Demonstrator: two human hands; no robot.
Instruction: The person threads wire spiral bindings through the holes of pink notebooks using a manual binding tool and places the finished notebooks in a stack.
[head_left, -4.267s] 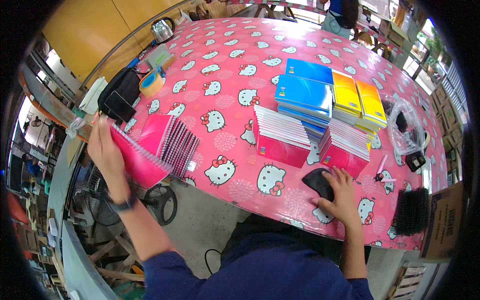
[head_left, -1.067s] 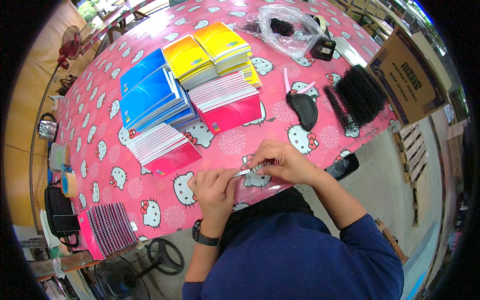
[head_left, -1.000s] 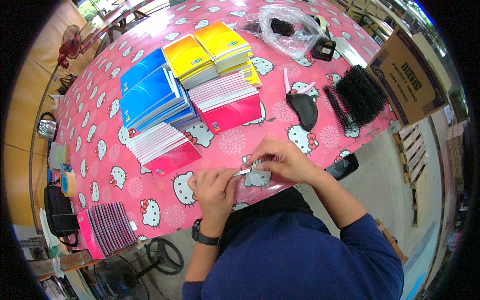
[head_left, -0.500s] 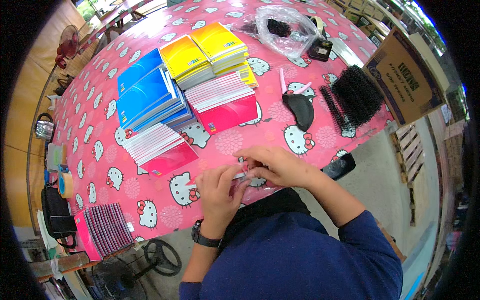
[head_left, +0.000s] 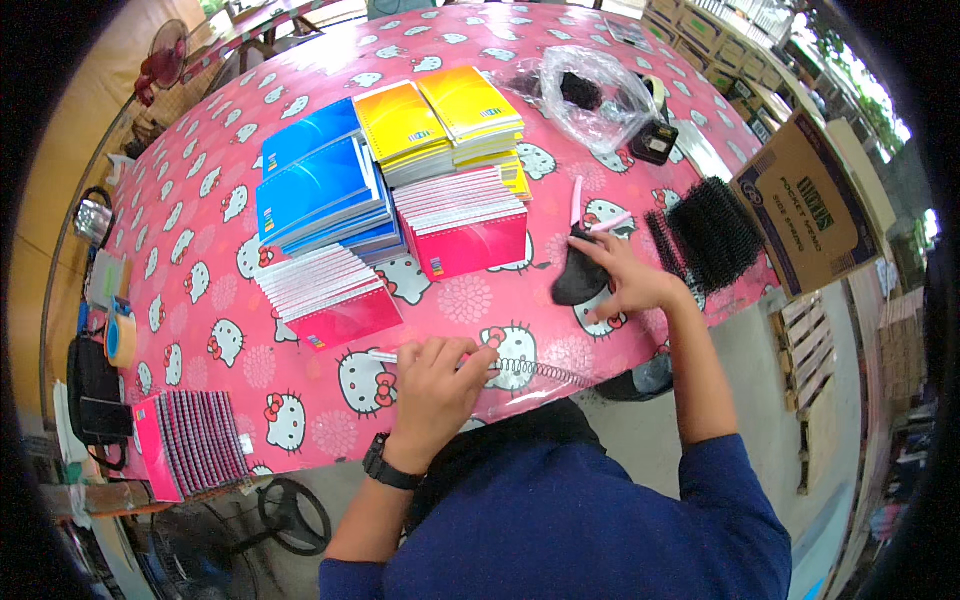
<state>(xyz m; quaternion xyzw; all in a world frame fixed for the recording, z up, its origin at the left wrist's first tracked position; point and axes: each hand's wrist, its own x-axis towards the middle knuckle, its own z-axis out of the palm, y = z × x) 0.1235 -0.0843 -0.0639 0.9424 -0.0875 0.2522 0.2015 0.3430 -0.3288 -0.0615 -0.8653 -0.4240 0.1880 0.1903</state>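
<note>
The left hand [head_left: 445,375], fingers curled, pinches a thin notebook [head_left: 384,356] at the near edge of the counter [head_left: 465,300]; a wire coil [head_left: 545,372] projects rightward from it. The right hand [head_left: 640,280], thumb and fingers spread, is over a curved black object [head_left: 572,282] beside a pink-handled tool [head_left: 577,203]; no grip is evident. Completed, by appearance: one row of coil-bound pink notebooks [head_left: 195,445], far left. Apparently outstanding: the notebook in hand, plus two pink stacks [head_left: 350,318] showing no coils. Loose black coils [head_left: 715,235] lie at right. Obscured: most of the held notebook, behind the fingers; the tool's working end; whether the right fingertips make contact.
</note>
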